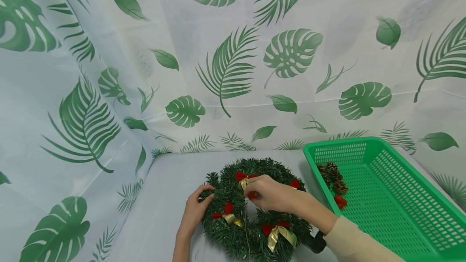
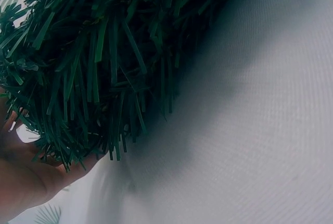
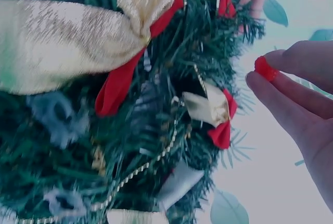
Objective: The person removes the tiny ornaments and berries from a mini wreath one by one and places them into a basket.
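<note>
A green tinsel wreath (image 1: 233,237) lies on the white table, dressed with red and gold bows (image 1: 278,233) and a thin gold bead chain (image 3: 140,169). At its left edge my left hand (image 1: 194,209) grips the greenery, thumb and fingers around the outer branches. The left wrist view shows the same hand (image 2: 36,177) partly hidden behind the needles. My right hand (image 1: 271,193) is over the wreath's middle opening. Between thumb and fingertips it pinches a small red ornament (image 3: 266,69), mostly covered by the fingers.
To the right stands a green plastic basket (image 1: 404,161), with several pine cones (image 1: 331,173) and a red piece (image 1: 340,201) along its left side. A black object (image 1: 314,242) lies between wreath and basket, partly under my right forearm. Leaf-printed cloth hangs behind and at the left.
</note>
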The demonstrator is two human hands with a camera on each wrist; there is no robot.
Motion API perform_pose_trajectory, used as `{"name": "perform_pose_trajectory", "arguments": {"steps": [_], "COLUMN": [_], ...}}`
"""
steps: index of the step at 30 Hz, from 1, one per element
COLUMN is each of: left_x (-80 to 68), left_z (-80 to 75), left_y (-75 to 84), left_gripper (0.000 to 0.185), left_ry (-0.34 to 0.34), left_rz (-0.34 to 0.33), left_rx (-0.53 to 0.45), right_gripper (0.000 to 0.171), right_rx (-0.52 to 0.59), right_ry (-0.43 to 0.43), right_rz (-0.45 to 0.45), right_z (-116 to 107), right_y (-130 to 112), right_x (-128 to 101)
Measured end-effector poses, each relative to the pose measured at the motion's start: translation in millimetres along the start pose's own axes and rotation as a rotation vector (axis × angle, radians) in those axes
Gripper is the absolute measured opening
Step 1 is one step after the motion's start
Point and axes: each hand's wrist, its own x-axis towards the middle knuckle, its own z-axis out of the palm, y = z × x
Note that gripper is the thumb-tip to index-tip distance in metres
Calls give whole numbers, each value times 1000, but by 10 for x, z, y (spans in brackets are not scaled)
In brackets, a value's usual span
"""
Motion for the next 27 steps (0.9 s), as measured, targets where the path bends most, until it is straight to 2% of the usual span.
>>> {"name": "perform_pose_trajectory", "arguments": {"steps": [3,13,19,27], "left_x": [-5,22,23,19], "left_z": [-3,-6,-11,-8], "left_y": [7,3,-5,-13], "left_gripper": [26,23,22,22], "left_ry": [-1,10,9,9], "left_rz": [4,-7,-2,6], "left_rx": [-11,25,34,30], "right_gripper": [19,20,20,21], "right_rx": [-7,-17,-60,-90], "right_ry": [21,78,127,198], "right_rz": [-7,73,86,169], "right_z": [-70,-324,-424,-536], "right_y": [6,59,153,251], "right_x": [-63,-324,-515,-806]}}
